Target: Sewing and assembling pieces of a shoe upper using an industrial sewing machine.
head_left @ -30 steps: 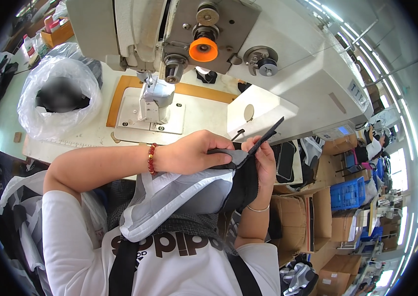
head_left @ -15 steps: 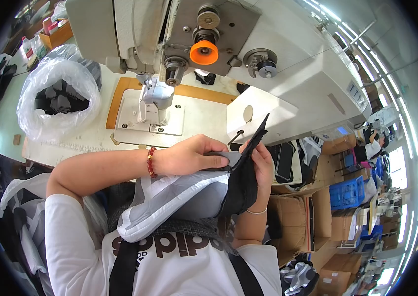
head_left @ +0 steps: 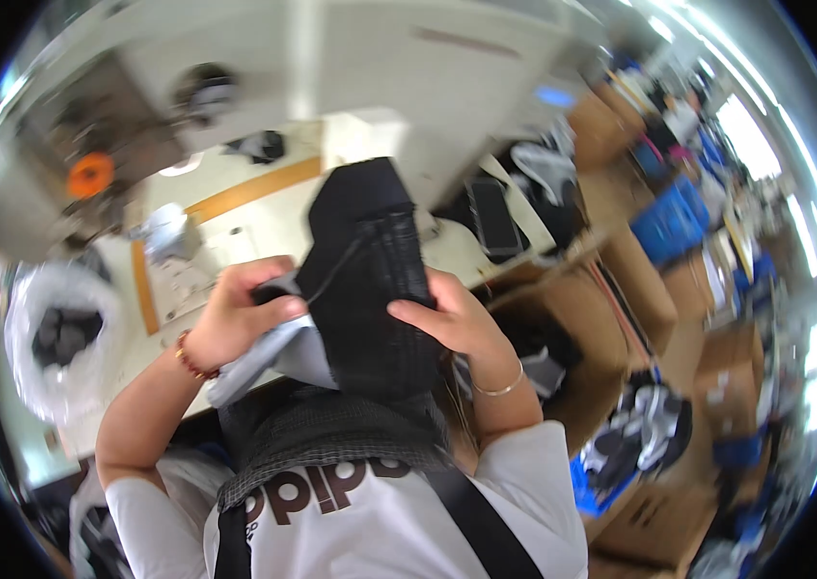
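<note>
1. Nearest on my feed: white shirt [head_left: 351, 526], dark chest lettering; I won't copy it.
2. My left hand [head_left: 245, 314] grip pinches the grey edge, thumb on top. Right hand [head_left: 457, 323] grip pinches the black side, thumb in front, fingers hidden.
3. Black-and-grey fabric piece [head_left: 370, 309] sits between both hands, before the chest; two-sided hold likely keeps it spread.
4. Tabletop [head_left: 288, 214] beyond: open plastic bag [head_left: 23, 333] left, probably for easy reach. Sewing machine [head_left: 408, 72] blurred; I can't read any labels.
5. Farther right: blue crate [head_left: 669, 222].

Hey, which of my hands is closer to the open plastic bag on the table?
Left. Your left hand is right of the bag; your right hand is farther right, beyond most of the black fabric.
</note>
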Demonstrator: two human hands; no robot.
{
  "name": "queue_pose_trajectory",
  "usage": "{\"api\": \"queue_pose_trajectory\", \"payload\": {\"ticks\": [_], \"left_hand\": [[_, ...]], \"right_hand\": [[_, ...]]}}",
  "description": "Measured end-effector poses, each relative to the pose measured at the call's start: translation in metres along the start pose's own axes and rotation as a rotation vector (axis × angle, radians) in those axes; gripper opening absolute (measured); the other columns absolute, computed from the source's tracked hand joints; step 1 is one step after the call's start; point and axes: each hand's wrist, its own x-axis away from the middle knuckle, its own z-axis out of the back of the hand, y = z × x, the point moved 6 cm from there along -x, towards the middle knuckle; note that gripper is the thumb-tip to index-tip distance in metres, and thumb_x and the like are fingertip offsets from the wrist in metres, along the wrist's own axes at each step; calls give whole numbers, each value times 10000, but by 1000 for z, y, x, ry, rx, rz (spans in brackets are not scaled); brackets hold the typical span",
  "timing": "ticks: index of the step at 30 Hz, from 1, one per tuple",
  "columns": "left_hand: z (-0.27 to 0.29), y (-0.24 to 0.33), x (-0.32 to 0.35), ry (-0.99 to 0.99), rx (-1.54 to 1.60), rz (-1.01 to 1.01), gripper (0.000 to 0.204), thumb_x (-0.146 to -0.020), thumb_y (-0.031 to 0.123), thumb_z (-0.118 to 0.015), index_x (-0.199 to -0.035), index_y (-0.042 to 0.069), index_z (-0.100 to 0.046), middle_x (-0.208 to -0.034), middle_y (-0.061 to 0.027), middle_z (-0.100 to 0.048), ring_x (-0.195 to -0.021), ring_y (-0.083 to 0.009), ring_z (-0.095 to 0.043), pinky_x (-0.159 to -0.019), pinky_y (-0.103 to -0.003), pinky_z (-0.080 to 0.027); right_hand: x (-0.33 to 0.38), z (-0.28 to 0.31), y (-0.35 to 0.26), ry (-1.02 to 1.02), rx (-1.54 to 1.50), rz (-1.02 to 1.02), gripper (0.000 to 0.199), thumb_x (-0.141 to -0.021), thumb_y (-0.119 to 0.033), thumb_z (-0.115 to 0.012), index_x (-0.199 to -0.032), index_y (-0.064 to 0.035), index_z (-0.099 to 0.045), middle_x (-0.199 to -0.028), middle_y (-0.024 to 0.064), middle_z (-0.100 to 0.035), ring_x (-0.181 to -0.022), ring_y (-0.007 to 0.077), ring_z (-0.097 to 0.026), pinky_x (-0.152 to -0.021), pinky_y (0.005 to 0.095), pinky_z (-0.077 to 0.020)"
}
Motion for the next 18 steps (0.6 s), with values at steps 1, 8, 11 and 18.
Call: {"api": "queue_pose_trajectory", "payload": {"ticks": [1,8,11,18], "left_hand": [[-3,6,-1,-69,-125,-84,133,-889,51,-756,-935,-22,-655,-959,-25,-625,-871,-98,-549,-793,-263,-444],[-42,41,-22,-172,-192,-218,156,-926,39,-718,-1075,11,-683,-1108,-100,-651,-1057,-196,-612,-968,-351,-490],[-43,40,-25,-200,-197,-194,127,-933,41,-715,-1053,16,-684,-1101,-106,-647,-1023,-187,-632,-926,-338,-525],[-24,31,-21,-169,-259,-80,115,-959,112,-699,-937,0,-697,-957,-74,-663,-914,-155,-620,-865,-302,-483]], "right_hand": [[11,0,-7,-10,-38,-19,417,-971,-122,-688,-1340,37,-577,-1179,41,-681,-1057,105,-590,-925,288,-499],[137,74,-53,276,-76,152,464,-979,-178,-686,-1362,60,-575,-1226,50,-668,-1092,108,-584,-956,279,-481],[205,109,-56,602,27,134,463,-989,-237,-681,-1331,63,-600,-1199,51,-678,-1078,113,-601,-951,268,-475],[321,176,-56,1096,370,-189,307,-1020,-247,-650,-1154,28,-674,-1004,-9,-690,-916,71,-593,-833,247,-478]]}}
